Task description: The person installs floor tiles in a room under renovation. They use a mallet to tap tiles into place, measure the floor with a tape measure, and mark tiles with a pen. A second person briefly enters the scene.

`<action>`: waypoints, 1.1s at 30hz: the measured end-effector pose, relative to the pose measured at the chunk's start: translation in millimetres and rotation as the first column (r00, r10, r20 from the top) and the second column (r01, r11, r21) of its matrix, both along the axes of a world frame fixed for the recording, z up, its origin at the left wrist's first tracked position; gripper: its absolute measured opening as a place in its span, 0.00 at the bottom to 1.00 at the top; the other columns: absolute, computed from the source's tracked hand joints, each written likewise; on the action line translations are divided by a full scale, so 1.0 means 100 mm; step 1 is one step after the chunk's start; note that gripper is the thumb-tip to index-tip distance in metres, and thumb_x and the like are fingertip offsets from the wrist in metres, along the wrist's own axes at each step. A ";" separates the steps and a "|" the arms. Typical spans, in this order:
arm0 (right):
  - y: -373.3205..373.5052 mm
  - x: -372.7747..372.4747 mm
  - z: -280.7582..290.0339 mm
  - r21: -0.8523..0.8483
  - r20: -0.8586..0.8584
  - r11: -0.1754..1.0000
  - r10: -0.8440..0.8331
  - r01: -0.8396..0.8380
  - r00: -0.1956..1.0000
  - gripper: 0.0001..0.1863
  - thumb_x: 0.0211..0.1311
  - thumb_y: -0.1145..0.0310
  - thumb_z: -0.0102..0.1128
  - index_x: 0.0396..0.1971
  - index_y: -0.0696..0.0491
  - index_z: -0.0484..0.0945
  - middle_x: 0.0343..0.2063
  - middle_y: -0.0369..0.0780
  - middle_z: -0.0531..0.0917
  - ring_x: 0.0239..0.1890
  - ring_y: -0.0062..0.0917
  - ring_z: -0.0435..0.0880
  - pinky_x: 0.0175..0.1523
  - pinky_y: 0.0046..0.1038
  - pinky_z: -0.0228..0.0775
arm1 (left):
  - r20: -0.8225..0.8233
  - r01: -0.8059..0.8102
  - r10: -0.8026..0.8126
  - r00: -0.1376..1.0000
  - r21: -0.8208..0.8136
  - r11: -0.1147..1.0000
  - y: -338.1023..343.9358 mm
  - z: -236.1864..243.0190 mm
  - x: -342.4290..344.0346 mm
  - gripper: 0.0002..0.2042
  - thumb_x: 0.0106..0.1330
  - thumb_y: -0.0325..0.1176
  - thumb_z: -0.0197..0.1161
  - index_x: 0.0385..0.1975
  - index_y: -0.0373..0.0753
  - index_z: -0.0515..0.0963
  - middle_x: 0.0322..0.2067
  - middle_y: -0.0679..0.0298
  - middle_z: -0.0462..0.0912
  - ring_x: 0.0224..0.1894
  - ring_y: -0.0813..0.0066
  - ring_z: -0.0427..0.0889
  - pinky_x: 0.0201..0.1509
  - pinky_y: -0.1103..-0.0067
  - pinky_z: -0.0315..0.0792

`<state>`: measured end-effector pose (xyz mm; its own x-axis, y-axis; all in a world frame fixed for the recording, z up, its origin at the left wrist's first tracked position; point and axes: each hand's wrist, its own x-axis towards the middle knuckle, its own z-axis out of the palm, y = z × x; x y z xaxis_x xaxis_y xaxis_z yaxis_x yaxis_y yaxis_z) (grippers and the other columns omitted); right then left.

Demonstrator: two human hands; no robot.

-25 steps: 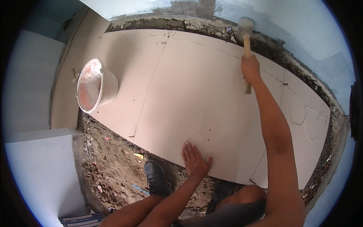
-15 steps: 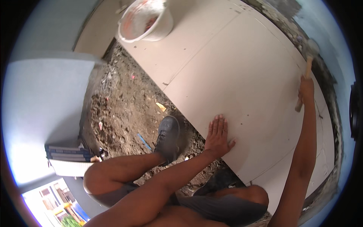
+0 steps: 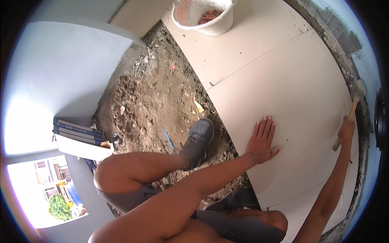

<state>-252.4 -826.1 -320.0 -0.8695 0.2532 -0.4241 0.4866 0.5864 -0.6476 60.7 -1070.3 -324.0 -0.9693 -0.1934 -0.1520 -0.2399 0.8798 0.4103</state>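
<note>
My left hand lies flat on a large beige floor tile, fingers stretched forward and thumb out to the side. Over by the wall on the right, my right hand is wrapped round the wooden handle of a mallet. The mallet's pale grey, rounded head is at the tile's far right edge, close to the wall; whether it touches the tile I cannot tell. A thin joint separates this tile from another one farther off.
A white bucket with reddish debris inside stands on the far tile. Left of the tiles lies rough soil with scraps and a blue strip. Stacked flat boxes lean by the left wall. My shoe rests on the soil.
My view has turned leftward, so the scene sits farther right. The mallet and my right hand have come nearer to me along the wall. My left hand stays flat on the tile.
</note>
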 end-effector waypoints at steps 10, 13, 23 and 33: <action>-0.08 0.02 -0.01 -0.156 -0.010 0.978 -0.139 0.136 0.990 0.19 0.68 0.55 0.50 0.33 0.60 0.73 0.13 0.34 0.66 0.12 0.21 0.66 0.17 0.27 0.60 | 0.070 0.029 -0.024 0.997 -0.078 0.997 -0.10 -0.02 -0.18 0.44 0.66 0.61 0.43 0.67 0.25 0.46 0.69 0.40 0.41 0.73 0.46 0.36 0.73 0.59 0.33; 0.07 -0.06 -0.15 -0.059 -0.038 0.987 -0.153 0.151 0.987 0.19 0.68 0.56 0.50 0.40 0.60 0.72 0.13 0.36 0.68 0.13 0.21 0.68 0.16 0.27 0.60 | 0.161 0.069 -0.062 0.985 -0.040 0.997 0.00 0.03 -0.09 0.44 0.66 0.61 0.42 0.67 0.25 0.45 0.69 0.41 0.39 0.73 0.47 0.35 0.74 0.59 0.32; -0.09 0.09 0.31 0.123 -0.049 0.992 0.018 -0.012 0.999 0.18 0.66 0.61 0.51 0.41 0.64 0.67 0.15 0.40 0.71 0.11 0.26 0.72 0.17 0.31 0.68 | 0.060 0.076 -0.070 0.996 -0.092 0.993 -0.02 -0.01 -0.11 0.44 0.66 0.59 0.46 0.66 0.22 0.45 0.68 0.36 0.42 0.71 0.40 0.38 0.72 0.54 0.32; -0.08 0.16 -0.32 0.225 -0.323 0.970 -0.013 0.090 0.946 0.14 0.66 0.63 0.50 0.37 0.61 0.66 0.17 0.41 0.71 0.15 0.29 0.72 0.19 0.33 0.67 | 0.029 0.061 -0.060 0.998 -0.057 0.997 -0.02 0.02 -0.19 0.44 0.65 0.58 0.47 0.65 0.21 0.47 0.68 0.36 0.42 0.72 0.41 0.37 0.72 0.54 0.33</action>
